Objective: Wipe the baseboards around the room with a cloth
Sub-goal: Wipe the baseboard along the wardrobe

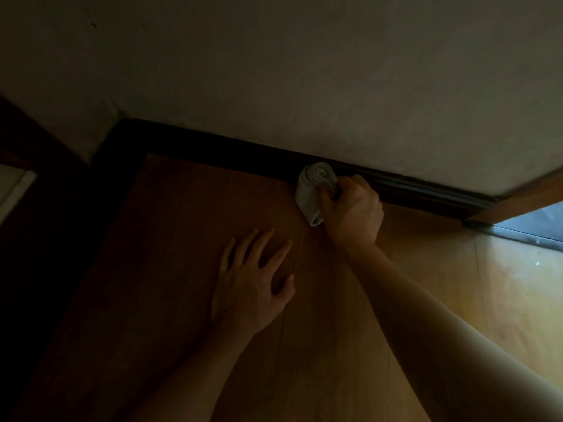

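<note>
Dim room, seen from above and close to the floor. Right hand (353, 208) holds a pale bunched cloth (315, 190), fingers (336, 190) clamped round its right side; the cloth's rolled upper end presses against the dark baseboard (213, 144), its lower end hanging down toward the floor (335, 360). The baseboard runs along the foot of a plain light wall (304, 71), from a corner at the left down to the right, where it meets a wooden door frame (518, 196). Left hand (253, 284) lies flat on the floor, palm down, fingers (262, 242) spread apart and holding nothing, just below and left of the cloth but not touching it. Both forearms are bare and reach in from the lower edge. Floor is wood plank, dark at the left, lit warm at the right near a bright threshold (524, 231). Far left is too dark to make out beyond a pale patch (13, 190).
</note>
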Motion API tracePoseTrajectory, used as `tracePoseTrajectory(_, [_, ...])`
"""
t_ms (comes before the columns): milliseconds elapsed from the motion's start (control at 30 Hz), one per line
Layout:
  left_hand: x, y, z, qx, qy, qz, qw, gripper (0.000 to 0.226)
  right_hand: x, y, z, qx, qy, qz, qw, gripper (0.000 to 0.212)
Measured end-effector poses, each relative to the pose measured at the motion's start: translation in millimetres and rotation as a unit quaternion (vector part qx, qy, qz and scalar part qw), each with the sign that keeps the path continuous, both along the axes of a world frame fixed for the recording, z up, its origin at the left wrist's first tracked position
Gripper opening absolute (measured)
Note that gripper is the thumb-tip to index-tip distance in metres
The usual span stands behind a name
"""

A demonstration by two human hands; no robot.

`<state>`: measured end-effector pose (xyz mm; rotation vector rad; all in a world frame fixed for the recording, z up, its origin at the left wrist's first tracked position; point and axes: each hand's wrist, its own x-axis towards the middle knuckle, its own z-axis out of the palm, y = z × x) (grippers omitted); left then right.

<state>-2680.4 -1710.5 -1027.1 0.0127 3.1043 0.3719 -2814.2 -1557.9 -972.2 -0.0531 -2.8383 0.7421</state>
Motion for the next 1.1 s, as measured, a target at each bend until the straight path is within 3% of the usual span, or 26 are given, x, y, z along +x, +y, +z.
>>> tracePoseTrajectory(233, [-1, 0, 1, -0.009, -0.001, 0.002, 1.000, 0.062, -1, 18, 1, 0.012, -0.003, -0.020, 1.000, 0.030])
tracePoseTrajectory(467, [-1, 1, 2, -0.007, 0.011, 0.002, 1.000, 0.061, -5, -11, 2, 0.006, -0.013, 0.026, 1.000, 0.030])
tracePoseTrajectory(867, [0, 2, 5, -0.026, -0.004, -0.004, 1.000, 0.063, 13, 91, 6, -0.001, -0.002, -0.094, 0.996, 0.029])
tracePoseTrajectory(1100, [-1, 4, 4, -0.032, 0.003, -0.006, 0.999, 0.063, 4, 65, 6, -0.012, -0.021, -0.022, 0.999, 0.027])
